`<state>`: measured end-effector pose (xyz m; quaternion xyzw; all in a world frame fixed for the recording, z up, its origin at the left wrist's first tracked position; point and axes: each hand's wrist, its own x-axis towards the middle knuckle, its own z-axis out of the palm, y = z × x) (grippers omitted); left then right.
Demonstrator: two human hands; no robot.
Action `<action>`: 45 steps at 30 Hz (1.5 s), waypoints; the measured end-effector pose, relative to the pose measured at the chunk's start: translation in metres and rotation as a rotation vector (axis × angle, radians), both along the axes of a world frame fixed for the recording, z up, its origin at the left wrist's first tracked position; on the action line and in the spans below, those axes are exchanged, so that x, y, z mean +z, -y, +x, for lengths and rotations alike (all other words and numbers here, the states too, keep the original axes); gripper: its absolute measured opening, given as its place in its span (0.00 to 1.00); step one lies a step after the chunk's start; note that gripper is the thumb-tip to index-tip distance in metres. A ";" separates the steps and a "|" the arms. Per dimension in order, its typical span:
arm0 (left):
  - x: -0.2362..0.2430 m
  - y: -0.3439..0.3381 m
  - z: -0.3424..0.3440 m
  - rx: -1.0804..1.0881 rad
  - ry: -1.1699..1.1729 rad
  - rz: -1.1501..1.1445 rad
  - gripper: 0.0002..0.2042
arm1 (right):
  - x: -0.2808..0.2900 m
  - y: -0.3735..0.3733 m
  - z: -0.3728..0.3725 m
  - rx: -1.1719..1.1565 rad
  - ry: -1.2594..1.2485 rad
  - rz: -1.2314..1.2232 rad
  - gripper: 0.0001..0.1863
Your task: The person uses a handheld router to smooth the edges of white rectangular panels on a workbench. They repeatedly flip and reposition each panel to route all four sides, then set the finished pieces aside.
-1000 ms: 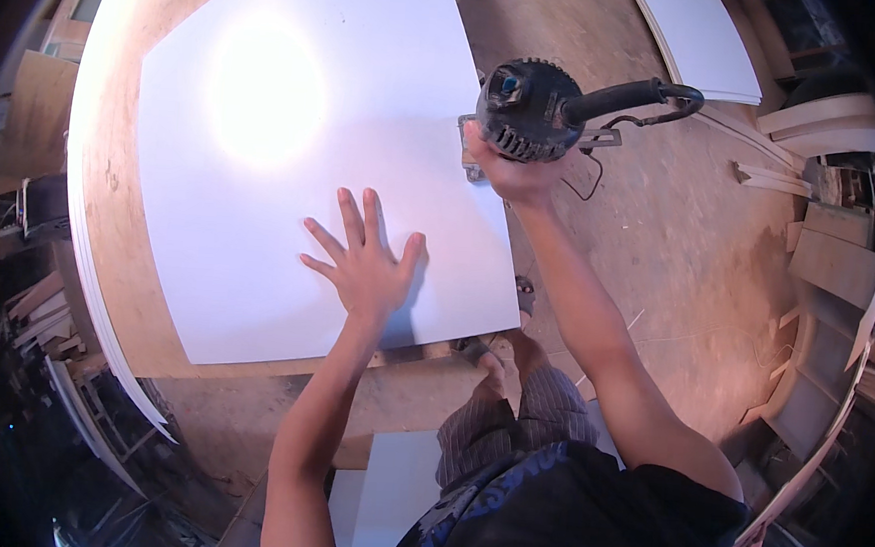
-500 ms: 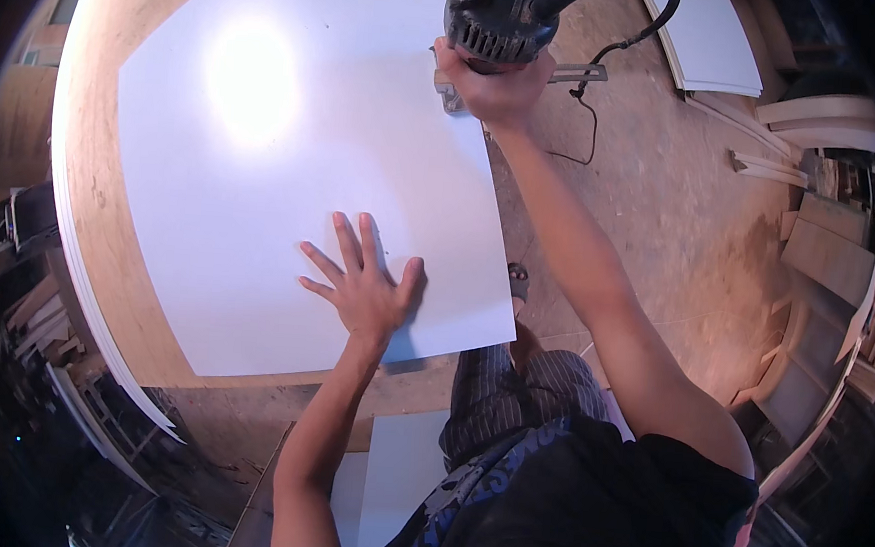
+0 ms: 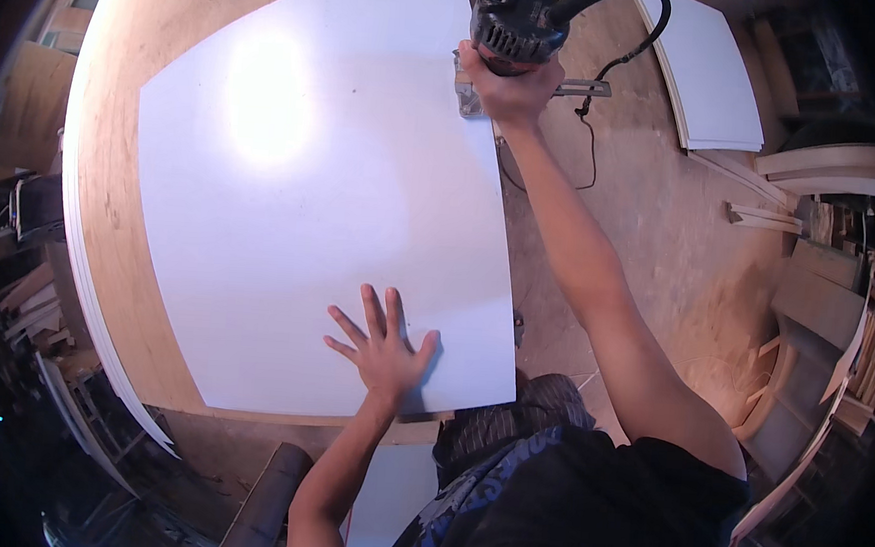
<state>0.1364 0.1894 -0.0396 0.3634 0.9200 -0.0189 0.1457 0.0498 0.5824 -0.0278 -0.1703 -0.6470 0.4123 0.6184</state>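
A large white panel lies flat over a wooden sheet in front of me. My left hand rests palm down near the panel's close edge, fingers spread. At the far right edge, my right hand is wrapped around the lower body of a black trim router, which stands upright. The router's metal base sits on the panel's edge, and a slotted metal bar sticks out to the right. The bit is hidden beneath the base and hand.
The router's black cord loops right and hangs toward the floor. White panels are stacked at the far right. Curved boards and wood offcuts line the right side. A dark tube-like piece stands below the panel.
The router in my right hand has moved farther away along the panel's right edge. My left hand keeps its place on the panel, while the whole view has shifted.
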 end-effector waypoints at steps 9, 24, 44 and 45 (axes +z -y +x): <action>0.001 0.003 -0.002 -0.046 -0.008 0.019 0.44 | 0.002 -0.048 -0.046 -0.066 0.057 0.011 0.18; -0.006 0.007 -0.002 -0.038 -0.034 0.075 0.45 | 0.025 -0.114 -0.127 0.012 -0.060 -0.198 0.17; -0.003 0.005 0.001 0.018 -0.087 0.075 0.42 | 0.058 -0.209 -0.196 -0.076 -0.136 -0.337 0.19; -0.002 0.005 0.003 0.029 -0.081 0.072 0.41 | 0.065 -0.211 -0.185 -0.054 -0.115 -0.446 0.20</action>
